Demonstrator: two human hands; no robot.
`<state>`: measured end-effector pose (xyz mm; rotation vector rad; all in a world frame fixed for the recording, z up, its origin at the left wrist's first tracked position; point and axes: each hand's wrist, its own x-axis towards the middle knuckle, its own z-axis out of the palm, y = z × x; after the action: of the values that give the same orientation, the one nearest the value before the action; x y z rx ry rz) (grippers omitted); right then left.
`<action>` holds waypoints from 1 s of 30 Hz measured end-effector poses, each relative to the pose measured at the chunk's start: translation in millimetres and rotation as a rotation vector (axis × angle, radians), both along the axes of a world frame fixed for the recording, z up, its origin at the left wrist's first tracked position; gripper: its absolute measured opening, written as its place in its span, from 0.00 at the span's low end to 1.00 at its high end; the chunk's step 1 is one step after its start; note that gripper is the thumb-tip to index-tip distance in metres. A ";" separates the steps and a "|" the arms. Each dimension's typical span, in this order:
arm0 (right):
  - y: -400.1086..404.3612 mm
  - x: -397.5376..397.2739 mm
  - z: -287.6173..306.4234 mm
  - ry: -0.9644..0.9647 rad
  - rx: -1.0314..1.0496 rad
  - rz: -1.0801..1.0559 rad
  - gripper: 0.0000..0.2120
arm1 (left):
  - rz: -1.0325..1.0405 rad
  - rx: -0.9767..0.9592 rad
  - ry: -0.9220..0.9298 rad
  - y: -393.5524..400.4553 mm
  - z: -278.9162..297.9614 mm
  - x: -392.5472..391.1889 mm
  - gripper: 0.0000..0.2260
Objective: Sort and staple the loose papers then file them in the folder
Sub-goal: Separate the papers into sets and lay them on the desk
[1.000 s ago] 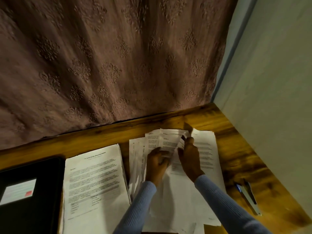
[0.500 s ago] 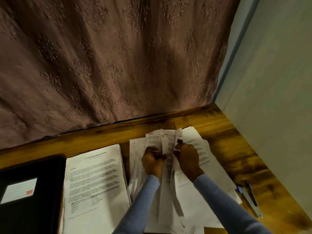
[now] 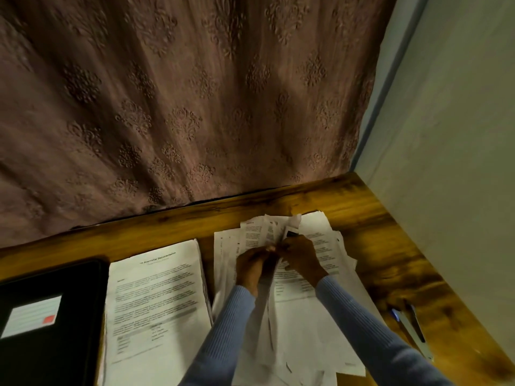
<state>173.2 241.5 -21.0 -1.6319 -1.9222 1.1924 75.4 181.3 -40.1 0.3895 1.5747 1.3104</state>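
Sleeves: two ribbed pale-blue sleeves (image 3: 228, 330) come in from the bottom edge and converge over the right-hand heap.
Left hand: the left hand (image 3: 252, 267) has its fingers curled round the upper edges of several sheets, probably to keep them apart while leafing.
Right hand: the right hand (image 3: 299, 256) pinches a sheet corner between thumb and fingers, touching the left hand; likely picking out a page.
Loose papers: the messy heap of white printed loose papers (image 3: 306, 316) lies fanned on the brown wooden desk (image 3: 362, 218), right of centre, unsorted.
Sorted stack: a squared stack of white printed pages (image 3: 156, 302) sits just beside the heap, likely a finished set.
Folder: the black folder with a white label (image 3: 55, 316) lies shut at far left, cut off by the edge.
Stapler: a slim silver-and-blue object, likely the stapler (image 3: 412, 330), rests well to the right, untouched.
Unclear: print is unreadable; a small dark patch by the right fingertips cannot be identified.
Behind: a mauve embossed curtain (image 3: 181, 107) hangs behind the desk.
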 end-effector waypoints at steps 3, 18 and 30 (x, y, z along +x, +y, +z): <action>-2.7 0.8 0.7 0.013 0.008 -0.006 0.12 | 0.010 0.010 0.004 -1.6 -0.4 -2.4 0.08; -19.6 0.6 12.3 0.014 0.200 -0.021 0.09 | 0.017 -0.010 -0.042 -1.1 0.4 -16.9 0.12; -28.3 12.7 18.8 0.010 0.219 -0.007 0.12 | 0.026 0.035 0.075 -9.0 8.4 -22.8 0.08</action>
<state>185.9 213.2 -2.3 -1.5135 -1.9618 0.9472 52.6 172.3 -31.7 0.4459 1.6252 1.3582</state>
